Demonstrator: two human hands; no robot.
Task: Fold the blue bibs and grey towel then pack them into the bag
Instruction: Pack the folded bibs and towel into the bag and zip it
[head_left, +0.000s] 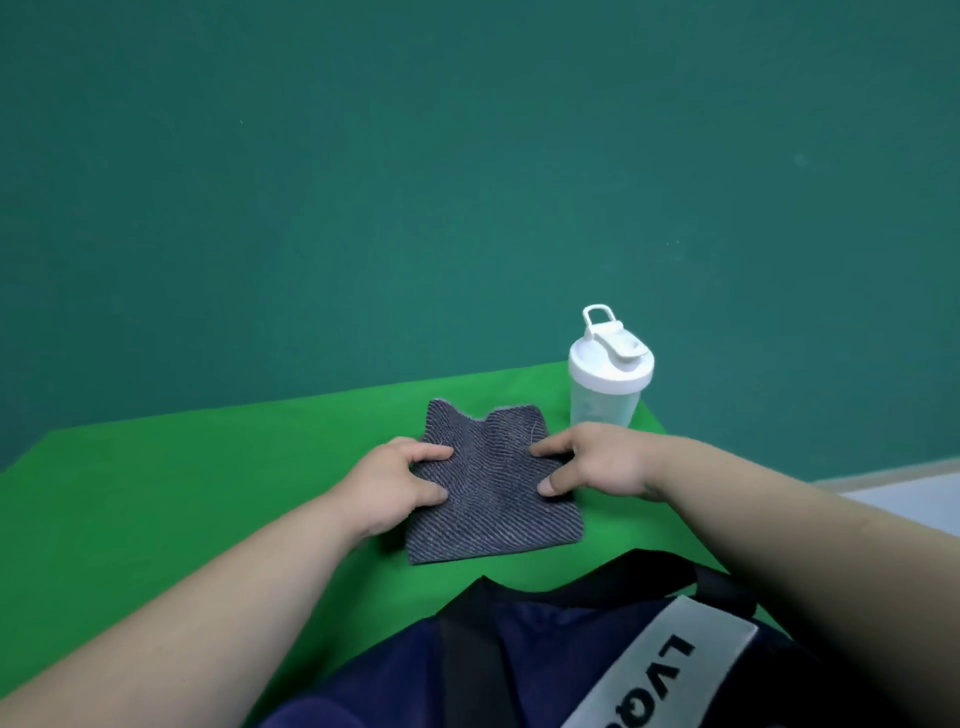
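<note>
A grey striped towel (493, 488) lies folded into a small rectangle on the green table (182, 493), its far edge rumpled into two humps. My left hand (395, 480) grips the towel's left edge, thumb and fingers curled onto the cloth. My right hand (597, 462) pinches the right edge, thumb on top and fingers at the side. A dark navy bag (519, 654) with black straps and a grey label sits at the near edge, just in front of the towel. No blue bibs are in view.
A white shaker bottle (610, 376) with a flip lid and loop stands upright at the table's far right corner, just beyond my right hand. A teal wall rises behind the table. A pale floor strip shows at far right.
</note>
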